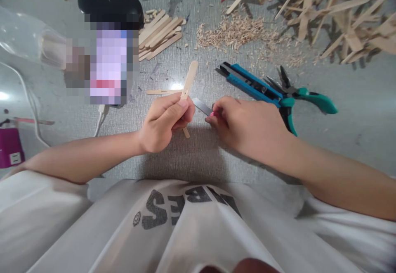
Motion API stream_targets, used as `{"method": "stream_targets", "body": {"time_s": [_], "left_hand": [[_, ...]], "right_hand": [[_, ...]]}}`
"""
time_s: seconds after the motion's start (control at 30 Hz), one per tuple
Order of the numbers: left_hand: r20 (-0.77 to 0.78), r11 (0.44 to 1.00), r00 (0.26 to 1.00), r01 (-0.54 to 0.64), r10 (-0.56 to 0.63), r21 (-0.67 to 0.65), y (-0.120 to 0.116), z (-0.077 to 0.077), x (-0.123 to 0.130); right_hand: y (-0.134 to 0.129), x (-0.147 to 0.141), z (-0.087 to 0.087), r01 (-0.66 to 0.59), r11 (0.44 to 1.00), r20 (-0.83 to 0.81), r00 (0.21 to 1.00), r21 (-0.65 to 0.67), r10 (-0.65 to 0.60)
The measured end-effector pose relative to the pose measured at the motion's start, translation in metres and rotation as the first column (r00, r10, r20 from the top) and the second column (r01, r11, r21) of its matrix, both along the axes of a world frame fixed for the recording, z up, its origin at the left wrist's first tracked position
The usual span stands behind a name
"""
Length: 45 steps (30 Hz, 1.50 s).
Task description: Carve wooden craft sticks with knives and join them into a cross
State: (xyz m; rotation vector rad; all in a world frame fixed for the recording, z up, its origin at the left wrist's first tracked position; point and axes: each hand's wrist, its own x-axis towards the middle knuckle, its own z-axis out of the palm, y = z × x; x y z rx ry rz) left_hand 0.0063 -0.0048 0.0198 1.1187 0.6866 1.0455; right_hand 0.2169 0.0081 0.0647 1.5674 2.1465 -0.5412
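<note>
A pale wooden craft stick (pixel 189 77) with a small notch stands up at a slant from my left hand (pixel 167 118), which is closed around it. Its lower end comes out below the fingers. Behind that hand, another notched stick (pixel 161 92) lies sideways on the table. My right hand (pixel 244 118) pinches a small knife (pixel 202 107) by a pink part; its flat metal blade points left toward my left hand. Beyond my right hand lie a blue utility knife (pixel 252 84) and green-handled pliers (pixel 317 99), partly overlapping.
Wood shavings (pixel 232 32) and a large heap of sticks (pixel 349 13) cover the back right. More sticks (pixel 162 33) lie beside a black case (pixel 109 6). At left are a blurred phone (pixel 108 66), a white cable (pixel 29 95), a clear bottle (pixel 24 35) and a purple object (pixel 10 147).
</note>
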Motion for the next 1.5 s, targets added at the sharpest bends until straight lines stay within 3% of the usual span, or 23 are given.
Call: {"method": "stream_targets", "body": {"time_s": [0.2, 0.37, 0.47, 0.7, 0.83, 1.03, 1.17, 1.33, 1.5], "left_hand": [[-0.004, 0.973, 0.985, -0.170, 0.173, 0.154, -0.006, -0.005, -0.001], [0.052, 0.948, 0.958, -0.286, 0.281, 0.142, -0.006, -0.007, 0.002], [0.051, 0.948, 0.958, -0.286, 0.282, 0.140, -0.005, -0.007, 0.003], [0.032, 0.966, 0.974, -0.224, 0.222, 0.130, -0.003, -0.011, 0.001], [-0.043, 0.978, 0.981, -0.187, 0.191, 0.096, -0.005, -0.008, 0.000], [-0.068, 0.999, 0.997, 0.038, -0.039, -0.020, -0.006, -0.002, -0.003], [0.011, 0.979, 0.984, 0.178, -0.178, -0.098, -0.007, 0.000, -0.004], [-0.051, 0.951, 0.976, 0.193, -0.211, -0.240, -0.009, 0.004, -0.003], [-0.210, 0.972, 0.964, 0.119, -0.162, -0.202, -0.011, 0.006, -0.001]], "right_hand": [[0.006, 0.007, 0.002, -0.010, 0.999, -0.106, 0.994, -0.036, 0.006], [0.002, 0.011, -0.003, 0.062, 0.983, -0.199, 0.980, 0.173, -0.027], [0.000, 0.012, -0.012, 0.054, 0.962, -0.210, 0.978, 0.266, 0.003], [0.002, 0.018, -0.029, 0.043, 0.942, -0.315, 0.947, 0.332, 0.068], [0.006, 0.023, -0.030, 0.125, 0.913, -0.547, 0.829, 0.389, 0.120], [0.005, 0.024, -0.034, 0.134, 0.970, -0.873, 0.474, 0.201, 0.115], [0.002, 0.019, -0.040, 0.140, 0.990, -0.945, 0.327, 0.021, -0.026], [-0.001, 0.015, -0.038, 0.232, 0.964, -0.921, 0.332, -0.129, -0.203], [-0.004, 0.016, -0.037, 0.222, 0.971, -0.902, 0.398, -0.084, -0.169]]}}
